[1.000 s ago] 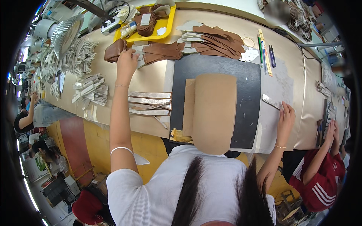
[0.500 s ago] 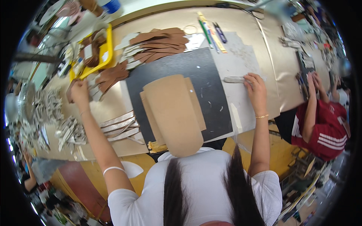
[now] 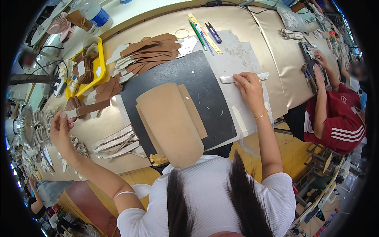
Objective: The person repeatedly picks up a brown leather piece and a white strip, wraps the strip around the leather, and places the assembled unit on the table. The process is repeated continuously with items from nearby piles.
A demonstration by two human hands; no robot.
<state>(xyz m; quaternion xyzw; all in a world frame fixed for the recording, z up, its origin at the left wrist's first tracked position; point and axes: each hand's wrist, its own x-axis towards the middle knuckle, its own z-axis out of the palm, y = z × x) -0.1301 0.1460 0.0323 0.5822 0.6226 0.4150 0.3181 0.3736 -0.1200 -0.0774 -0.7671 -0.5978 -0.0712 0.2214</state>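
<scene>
A brown leather strip (image 3: 94,107) with a pale end is pinched between the thumb and fingers of my left hand (image 3: 61,128), at the left side of the table. It stretches rightward past a small heap of brown leather pieces (image 3: 107,90). On the grey sheet to the right, the fingers of my right hand (image 3: 250,93) close over a slim greyish-white bar (image 3: 226,79), whose ends show on both sides. Between my hands a tan board (image 3: 169,122) with a rounded near end lies over a black mat (image 3: 205,87), its near end against my shirt.
Fanned brown strips (image 3: 152,51) lie beyond the mat, beside a yellow tray (image 3: 102,69). Purple thread snips (image 3: 213,33), a yellow ruler (image 3: 207,35) and a green pencil (image 3: 197,34) lie at the far side. Pale strips (image 3: 116,142) lie near left. A person in red (image 3: 335,122) works at right.
My left hand has moved nearer and left, drawing the leather strip out from the heap into plain sight. My right hand has closed further over the bar, which has turned slightly. The view has shifted.
</scene>
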